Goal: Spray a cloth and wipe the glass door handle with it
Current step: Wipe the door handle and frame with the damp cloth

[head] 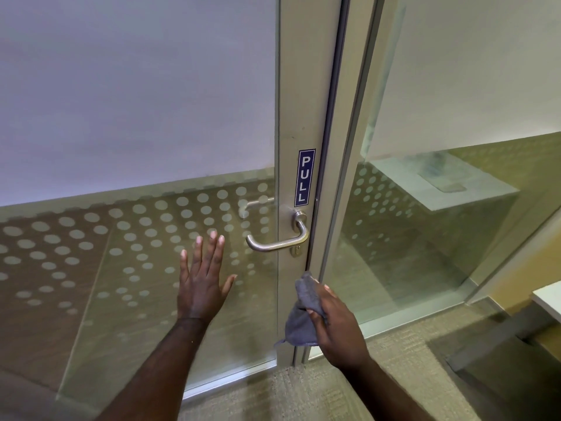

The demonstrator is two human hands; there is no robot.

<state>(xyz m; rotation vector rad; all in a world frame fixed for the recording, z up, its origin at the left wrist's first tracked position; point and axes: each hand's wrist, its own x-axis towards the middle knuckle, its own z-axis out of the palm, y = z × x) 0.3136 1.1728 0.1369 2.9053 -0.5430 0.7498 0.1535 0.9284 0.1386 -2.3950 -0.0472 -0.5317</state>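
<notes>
A brushed-metal lever handle [277, 243] sticks out from the pale metal frame [300, 101] of a glass door, under a blue PULL sticker [304, 177]. My right hand [337, 325] is shut on a bunched grey cloth [303, 314], held just below and to the right of the handle, apart from it. My left hand [203, 278] is open with fingers spread, palm toward the glass pane [136, 253] left of the handle; I cannot tell if it touches. No spray bottle is in view.
The door glass is frosted above and dotted with white circles lower down. A fixed glass panel [425, 238] stands to the right, with a white shelf [440, 183] behind it. Beige carpet [349, 396] covers the floor. A white surface's corner [549, 299] juts in at right.
</notes>
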